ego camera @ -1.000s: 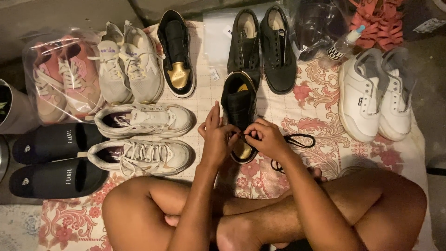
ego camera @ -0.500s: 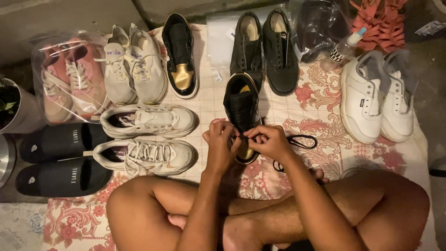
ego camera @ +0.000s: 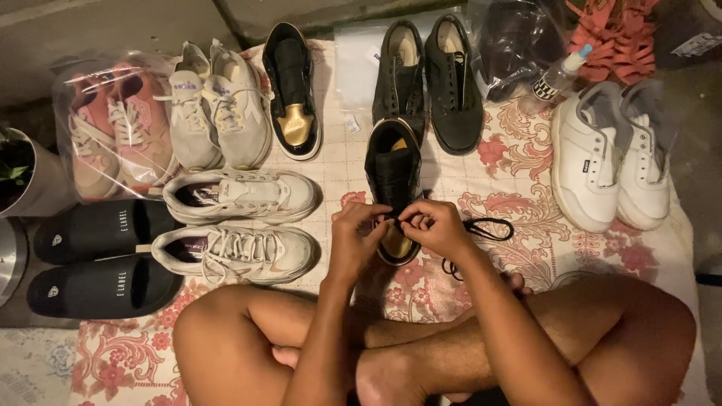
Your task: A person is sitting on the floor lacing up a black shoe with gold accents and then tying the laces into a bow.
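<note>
— Head view: where's the black high-top sneaker with the shiny gold toe (ego camera: 393,177)?

— On the floral cloth (ego camera: 526,188), just ahead of the crossed legs. A second ago the left hand (ego camera: 353,237) had its fingers spread upward; now they're curled in.

— And the right hand (ego camera: 436,225)?

— Fingertips pinching the black shoelace (ego camera: 481,225) over the eyelets, as before; both hands have closed on the lacing.

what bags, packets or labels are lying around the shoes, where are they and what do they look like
Clear plastic bag: far left, holding pink sneakers.
Flat clear packet: top centre, between the black shoes, with a small white tag.
Crumpled clear bag: top right, something dark inside.
Small spray bottle: top right, clear with a dark label.
</note>
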